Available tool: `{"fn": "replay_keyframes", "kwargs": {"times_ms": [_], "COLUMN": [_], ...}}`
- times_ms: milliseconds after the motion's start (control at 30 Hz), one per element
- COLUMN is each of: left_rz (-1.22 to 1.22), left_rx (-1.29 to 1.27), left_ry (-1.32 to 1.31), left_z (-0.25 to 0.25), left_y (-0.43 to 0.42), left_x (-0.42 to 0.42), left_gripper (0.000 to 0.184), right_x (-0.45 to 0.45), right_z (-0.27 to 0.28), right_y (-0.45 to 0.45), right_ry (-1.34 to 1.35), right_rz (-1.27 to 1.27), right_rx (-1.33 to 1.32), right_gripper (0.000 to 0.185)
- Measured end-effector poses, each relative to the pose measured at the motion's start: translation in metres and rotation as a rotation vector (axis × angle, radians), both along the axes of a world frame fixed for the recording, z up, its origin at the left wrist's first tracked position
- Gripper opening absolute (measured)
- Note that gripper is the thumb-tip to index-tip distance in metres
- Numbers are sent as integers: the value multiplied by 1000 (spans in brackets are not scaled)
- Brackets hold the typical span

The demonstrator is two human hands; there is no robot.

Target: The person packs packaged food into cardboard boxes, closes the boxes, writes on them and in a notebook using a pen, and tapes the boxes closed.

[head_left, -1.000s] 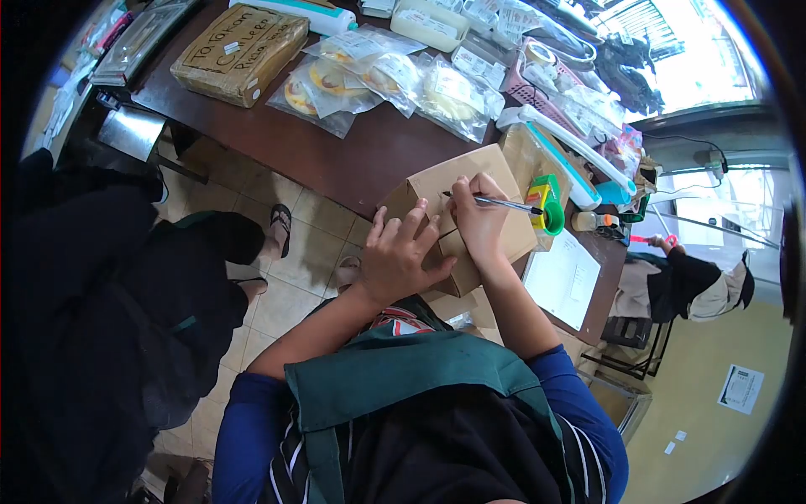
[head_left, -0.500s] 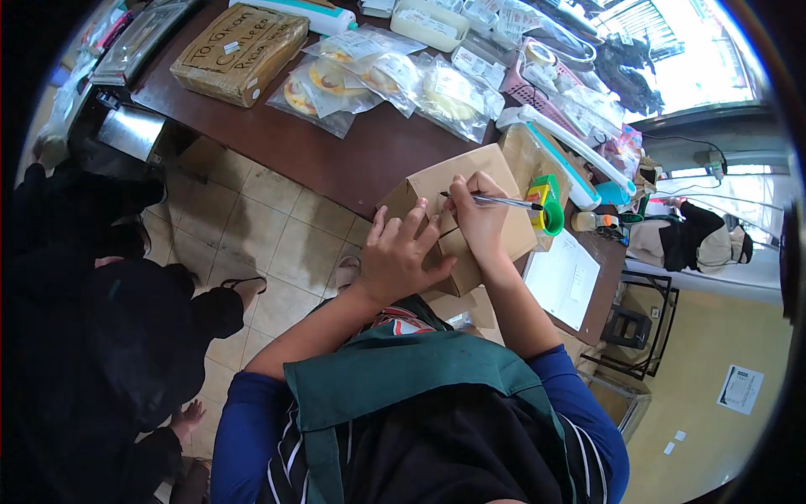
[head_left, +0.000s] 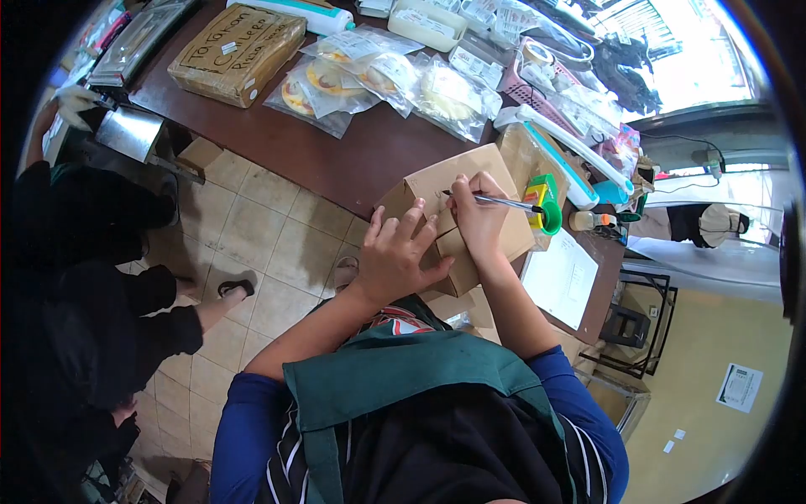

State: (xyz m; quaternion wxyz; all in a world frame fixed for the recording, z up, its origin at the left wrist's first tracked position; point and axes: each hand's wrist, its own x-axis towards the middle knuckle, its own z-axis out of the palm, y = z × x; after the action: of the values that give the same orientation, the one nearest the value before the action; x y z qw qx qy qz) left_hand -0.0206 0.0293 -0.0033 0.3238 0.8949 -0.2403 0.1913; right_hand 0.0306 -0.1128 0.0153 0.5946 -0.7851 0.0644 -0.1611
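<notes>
While the cardboard box [head_left: 495, 168] is sitting at the near edge of the brown table [head_left: 302, 155], directly before the wearer of the green apron [head_left: 411, 370], two bare hands are occupying it. Right hand [head_left: 478, 217]: lying on the box's top face, its grip closing in a pinch on one slim pen [head_left: 514, 203], whose tip is pointing at the cardboard beside faint marks too small to read. Left hand [head_left: 403, 252]: spreading over the box's left side, its grip wide, fingers apart and thumb reaching toward the box's near side. Just right of the box: a yellow-and-green item [head_left: 547, 210] is standing near the pen's rear end; a white sheet [head_left: 561, 279] is lying nearer the wearer. Farther right of the box: one small bottle with an orange cap [head_left: 588, 221]. Beyond the box: transparent packets [head_left: 445, 94] are lying in a cluster, and a pink basket [head_left: 550, 107] is holding plastic-wrapped goods. Beyond and well left of the box: one taped brown parcel [head_left: 239, 55] is bearing handwriting. Well left of the box, past the table, people in dark clothing [head_left: 84, 311] are occupying the tiled floor [head_left: 252, 218]; far right of it, another person [head_left: 714, 225] is showing in part.
</notes>
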Motion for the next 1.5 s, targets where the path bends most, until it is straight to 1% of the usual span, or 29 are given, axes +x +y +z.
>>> {"fn": "replay_keyframes", "kwargs": {"times_ms": [133,200,233,300,333,533,600,700,833,900,933,1000,1133,1233,1300,1433,1500], "left_rz": [1,2,1,-2,-1,-1,0,2,0,-4,1,3,10,7,6,-1,-3], "left_rx": [-3,0,-6,-12,-8,-12,-9,-11,-14,-22,-19,-18,-10,-18,-28,-24,-21], "left_ry": [-1,-1,-3,-3,-3,7,6,3,2,2,-5,-13,-8,-15,-19,-12,-10], "left_z": [0,0,0,-1,0,-1,-1,0,-1,-2,-2,-1,0,0,-1,0,0], "left_y": [0,0,0,0,0,-1,0,0,-1,-1,-1,-1,0,0,-1,0,0], "left_x": [0,1,1,0,0,0,0,0,0,0,0,1,1,1,1,1,1], "left_gripper": [51,51,51,51,51,51,51,51,52,52,52,52,52,52,52,52,52], "right_x": [1,0,0,-2,-1,1,2,2,1,2,3,4,2,3,3,3,5], "right_z": [-6,-9,-10,-2,-2,-3,-8,-12,-5,-8,-11,-15,-15,-11,3,0,-3], "right_y": [-6,-9,-9,-3,-2,-4,-9,-11,-4,-4,-6,-11,-14,-14,-7,-6,-8], "right_ry": [-4,-31,-31,-6,-7,1,-27,-45,-20,-33,-33,-40,-55,-58,-13,-13,-4], "right_rz": [34,3,4,-12,-12,4,-15,-23,-33,-53,-55,-57,-53,-90,-57,-60,-44], "right_rx": [-57,-157,-157,-16,-17,-48,-183,-193,-118,-24,-24,-123,-172,-114,55,4,-64], "right_gripper": [32,32,32,31,31,31,31,31,31,30,30,30,29,30,32,33,33]}}
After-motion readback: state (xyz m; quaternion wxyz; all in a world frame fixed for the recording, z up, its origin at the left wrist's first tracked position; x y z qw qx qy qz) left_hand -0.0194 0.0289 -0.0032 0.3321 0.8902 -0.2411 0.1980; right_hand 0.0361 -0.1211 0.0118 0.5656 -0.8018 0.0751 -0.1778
